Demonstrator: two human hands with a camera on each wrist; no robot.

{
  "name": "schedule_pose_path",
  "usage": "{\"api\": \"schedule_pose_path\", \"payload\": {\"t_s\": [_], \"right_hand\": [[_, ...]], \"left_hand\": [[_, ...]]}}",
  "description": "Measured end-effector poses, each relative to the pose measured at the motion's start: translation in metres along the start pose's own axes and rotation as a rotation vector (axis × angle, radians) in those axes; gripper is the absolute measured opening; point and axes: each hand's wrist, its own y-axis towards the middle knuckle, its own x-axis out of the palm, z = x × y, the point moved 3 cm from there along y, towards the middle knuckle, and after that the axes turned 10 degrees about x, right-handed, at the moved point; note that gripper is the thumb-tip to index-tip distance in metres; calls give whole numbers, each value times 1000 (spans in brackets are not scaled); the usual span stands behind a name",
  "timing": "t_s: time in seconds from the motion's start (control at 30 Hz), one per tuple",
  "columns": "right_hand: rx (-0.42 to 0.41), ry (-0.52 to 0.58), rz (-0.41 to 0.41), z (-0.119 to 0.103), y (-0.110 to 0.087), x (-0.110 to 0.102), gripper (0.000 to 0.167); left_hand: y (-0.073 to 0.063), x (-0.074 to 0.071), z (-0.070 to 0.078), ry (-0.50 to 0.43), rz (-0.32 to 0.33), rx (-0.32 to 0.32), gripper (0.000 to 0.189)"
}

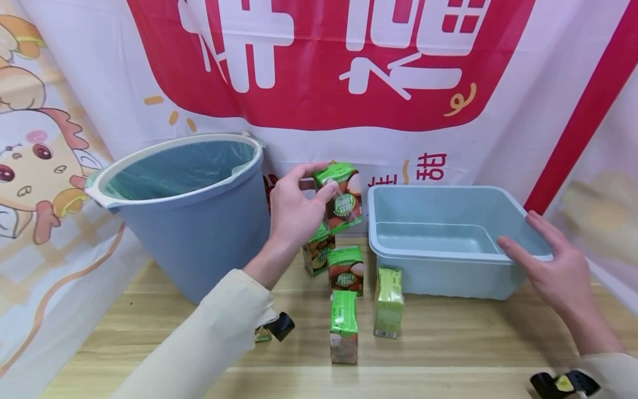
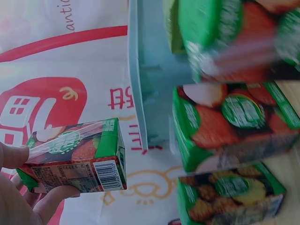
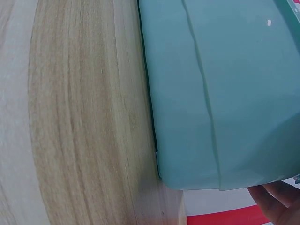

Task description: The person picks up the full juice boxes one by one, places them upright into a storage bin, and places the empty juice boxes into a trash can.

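"What is the person holding?"

"The left hand [image 1: 299,202] is pinching a green-topped carton [image 1: 345,208] between thumb and fingers, closing only as far as the carton's width. The carton is hanging in the air between the bin [image 1: 199,238] and the tub [image 1: 448,277], slightly tilted."

"And what is the right hand [image 1: 560,271] doing?"

"It is resting at the tub's near right corner, spreading thumb and fingers well apart and touching the rim. It is lifting nothing."

"What is standing below the carton?"

"A brown-pictured carton [image 1: 318,254] is standing at the back, a red-pictured carton [image 1: 346,272] just beside it, and a narrow-faced carton [image 1: 344,327] nearer the person. A yellow-green carton [image 1: 389,305] is standing just in front of the tub. Another carton [image 1: 263,334] is mostly hiding under the left wrist."

"And around them?"

"The bin is wearing a clear liner [image 1: 189,166]; everything is standing on a wooden table [image 1: 299,366], and a printed cloth [image 1: 319,141] is hanging behind."
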Motion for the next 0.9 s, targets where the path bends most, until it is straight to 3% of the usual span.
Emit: {"api": "schedule_pose_path", "payload": {"t_s": [0.37, 0.9], "right_hand": [[-2, 1, 4, 3, 0, 1, 83], [8, 4, 9, 3, 2, 0, 83]], "left_hand": [[13, 36, 14, -149, -27, -70, 34], [28, 89, 20, -205, -72, -198, 32]]}}
